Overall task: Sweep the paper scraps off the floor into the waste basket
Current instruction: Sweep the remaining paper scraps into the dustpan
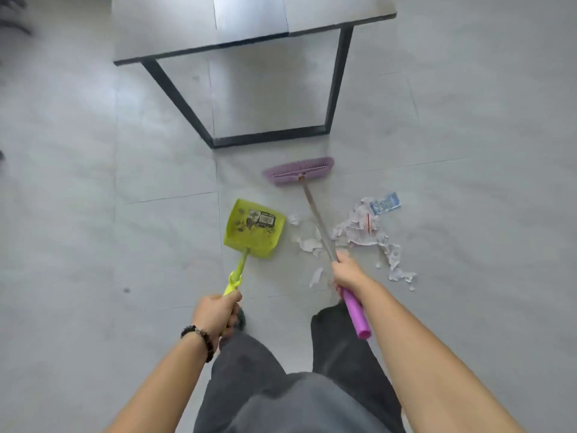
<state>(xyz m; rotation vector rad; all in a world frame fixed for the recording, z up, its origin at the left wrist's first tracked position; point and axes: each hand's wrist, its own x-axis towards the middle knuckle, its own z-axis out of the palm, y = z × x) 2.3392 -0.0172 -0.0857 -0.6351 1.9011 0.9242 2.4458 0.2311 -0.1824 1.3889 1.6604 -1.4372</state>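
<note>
My left hand [217, 312] grips the long handle of a lime-green dustpan [253, 230], whose pan rests on the grey floor just left of the scraps. My right hand [348, 271] is closed around the shaft of a purple broom; its brush head [298, 170] lies on the floor beyond the scraps, near the table's foot. Torn paper scraps [362, 234] are strewn on the tiles right of the broom shaft, with a few small pieces [309, 243] between shaft and dustpan. A blue wrapper [385, 203] lies at the pile's far edge. No waste basket is in view.
A dark table [199, 29] on a black metal frame [268, 139] stands straight ahead; its lower bar sits just beyond the brush head. My legs in dark trousers [281, 385] fill the bottom centre. Grey tiled floor spreads to both sides.
</note>
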